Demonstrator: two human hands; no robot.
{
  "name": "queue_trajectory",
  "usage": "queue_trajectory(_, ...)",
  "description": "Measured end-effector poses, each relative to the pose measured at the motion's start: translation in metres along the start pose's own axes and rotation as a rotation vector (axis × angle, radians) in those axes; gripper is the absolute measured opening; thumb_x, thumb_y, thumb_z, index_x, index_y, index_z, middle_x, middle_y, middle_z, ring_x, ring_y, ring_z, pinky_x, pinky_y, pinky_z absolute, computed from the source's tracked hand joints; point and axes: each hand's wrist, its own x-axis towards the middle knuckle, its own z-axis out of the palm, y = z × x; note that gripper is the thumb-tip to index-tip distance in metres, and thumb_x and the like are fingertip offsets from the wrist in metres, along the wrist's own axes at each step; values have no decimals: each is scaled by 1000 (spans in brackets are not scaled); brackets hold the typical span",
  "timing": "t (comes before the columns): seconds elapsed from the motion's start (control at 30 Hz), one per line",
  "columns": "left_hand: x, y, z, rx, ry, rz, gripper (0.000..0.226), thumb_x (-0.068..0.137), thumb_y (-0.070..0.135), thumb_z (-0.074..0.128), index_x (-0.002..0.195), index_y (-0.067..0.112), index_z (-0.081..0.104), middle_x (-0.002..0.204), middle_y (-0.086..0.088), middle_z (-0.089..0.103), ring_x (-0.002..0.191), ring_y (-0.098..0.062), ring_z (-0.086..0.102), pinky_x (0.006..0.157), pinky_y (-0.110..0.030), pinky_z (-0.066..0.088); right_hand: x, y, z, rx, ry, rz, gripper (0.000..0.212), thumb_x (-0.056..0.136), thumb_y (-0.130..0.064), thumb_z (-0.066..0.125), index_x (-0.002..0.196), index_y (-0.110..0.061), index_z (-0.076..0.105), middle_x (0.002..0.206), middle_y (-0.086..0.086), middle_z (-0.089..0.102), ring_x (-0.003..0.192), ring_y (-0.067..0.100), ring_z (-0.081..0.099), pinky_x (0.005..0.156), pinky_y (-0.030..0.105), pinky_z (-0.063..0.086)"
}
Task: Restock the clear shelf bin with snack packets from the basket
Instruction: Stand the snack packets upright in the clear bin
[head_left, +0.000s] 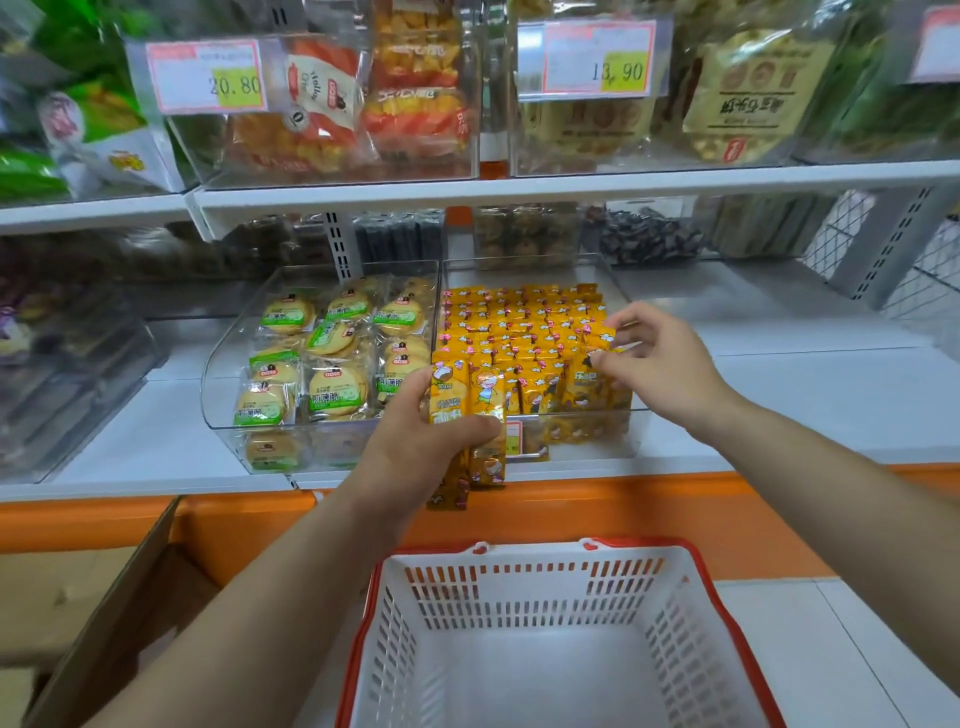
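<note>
Nearest, at six o'clock, one white plastic basket with a red rim (535, 553) shows no packets on its floor. Left hand (421, 441) grips a bundle of roughly four yellow-orange snack packets (485, 395) at the front edge of the one clear acrylic shelf bin (582, 411). Right hand (670, 364), at two o'clock, pinches one loose packet (600, 336) over the bin's packed rows, too many to count. Restocking looks nearly done; next, the pinched packet needs slotting upright into a gap. One bin of round green-labelled biscuits (332, 358) neighbours at nine o'clock.
</note>
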Motion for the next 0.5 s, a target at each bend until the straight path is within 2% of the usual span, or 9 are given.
queue_trajectory(0.17, 7, -5, -2, -3, 9, -28, 40, 84, 18, 81, 116, 29, 61, 100, -3, 79, 90, -28, 78, 78, -49, 63, 11, 22, 22, -255, -110, -73, 25, 81, -16, 80, 95, -26, 62, 89, -5, 63, 72, 19, 63, 64, 14, 46)
queue_trajectory(0.27, 9, -8, -5, -5, 14, -32, 40, 84, 17, 81, 116, 28, 61, 101, -3, 79, 90, -29, 78, 78, -49, 63, 14, 30, 33, -371, -131, -61, 23, 81, -13, 78, 91, -27, 63, 85, -3, 62, 68, 10, 56, 58, 5, 36)
queue_trajectory(0.4, 11, -10, -7, -11, 26, -34, 39, 84, 16, 81, 116, 29, 62, 99, -2, 80, 89, -27, 78, 72, -43, 64, 15, 34, 40, -460, -170, -35, 14, 85, -17, 71, 98, -23, 71, 81, -6, 65, 77, 12, 61, 57, 9, 37)
queue_trajectory(0.5, 11, -10, -7, -13, 36, -36, 39, 84, 17, 81, 117, 28, 62, 100, -2, 79, 90, -27, 78, 76, -45, 63, 13, 27, 36, -485, -191, 11, 24, 89, -25, 67, 113, -21, 69, 86, -6, 68, 78, 9, 60, 61, 15, 41)
